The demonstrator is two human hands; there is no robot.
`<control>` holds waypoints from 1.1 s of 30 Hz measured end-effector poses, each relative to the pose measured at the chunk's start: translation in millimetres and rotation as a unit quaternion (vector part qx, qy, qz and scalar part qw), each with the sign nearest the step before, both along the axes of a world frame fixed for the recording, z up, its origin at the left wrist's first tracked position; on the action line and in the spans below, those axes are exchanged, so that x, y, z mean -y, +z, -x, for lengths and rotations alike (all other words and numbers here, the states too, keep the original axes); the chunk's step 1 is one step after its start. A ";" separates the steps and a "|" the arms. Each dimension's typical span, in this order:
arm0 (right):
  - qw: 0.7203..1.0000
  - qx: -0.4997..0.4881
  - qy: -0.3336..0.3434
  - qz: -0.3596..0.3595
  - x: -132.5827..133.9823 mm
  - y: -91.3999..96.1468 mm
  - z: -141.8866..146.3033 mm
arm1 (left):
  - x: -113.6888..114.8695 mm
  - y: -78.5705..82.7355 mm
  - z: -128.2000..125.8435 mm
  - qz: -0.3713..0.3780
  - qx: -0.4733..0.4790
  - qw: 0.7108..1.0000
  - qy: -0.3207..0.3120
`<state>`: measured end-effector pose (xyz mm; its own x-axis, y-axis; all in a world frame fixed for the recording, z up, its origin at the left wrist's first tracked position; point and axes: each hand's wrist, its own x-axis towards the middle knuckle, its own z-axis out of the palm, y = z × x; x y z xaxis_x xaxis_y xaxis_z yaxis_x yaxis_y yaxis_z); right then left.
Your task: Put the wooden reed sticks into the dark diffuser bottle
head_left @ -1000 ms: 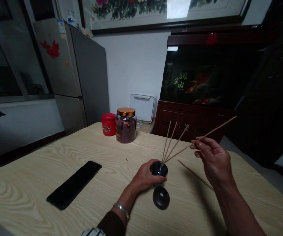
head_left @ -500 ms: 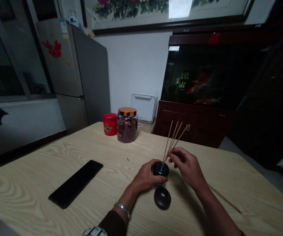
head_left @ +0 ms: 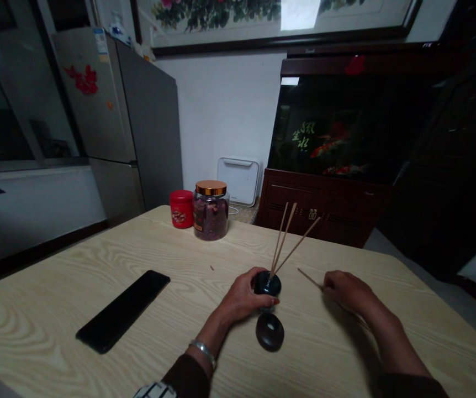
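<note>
Sticks (head_left: 296, 247), straight and thin, fan from a glossy rounded bottle (head_left: 268, 285).

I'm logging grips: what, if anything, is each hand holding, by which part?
The left hand holds the dark bottle around its sides. The right hand is at the loose stick; whether it grips it cannot be told.

On table (head_left: 97, 265), dial centred on bottle (head_left: 268, 283): sticks (head_left: 285, 237) standing in bottle; left hand (head_left: 244, 298) around it; cap (head_left: 270, 332) just beside, 6 o'clock; phone (head_left: 124, 310), 9; canister (head_left: 181, 209), 10; jar (head_left: 211, 216) next to canister, 11; loose stick (head_left: 309, 278) under right hand (head_left: 348, 290), 3; beyond table, refrigerator (head_left: 151, 116), 11; aquarium (head_left: 324, 130), 1
</note>
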<state>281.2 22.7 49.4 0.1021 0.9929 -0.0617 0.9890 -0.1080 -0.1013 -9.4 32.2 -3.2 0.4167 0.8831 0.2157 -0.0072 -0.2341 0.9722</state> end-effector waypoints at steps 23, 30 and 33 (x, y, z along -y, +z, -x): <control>0.963 -0.224 0.080 -0.125 -0.9 9.6 0.7 | -2.6 -3.0 -0.1 0.005 0.007 1.000 -0.007; 0.687 -0.642 0.011 -0.340 25.3 68.4 53.5 | -2.3 -3.3 0.6 -0.009 -0.003 1.000 0.007; 0.652 -0.657 0.003 -0.377 27.1 67.0 71.2 | -4.0 -5.5 0.0 -0.009 -0.005 1.000 0.010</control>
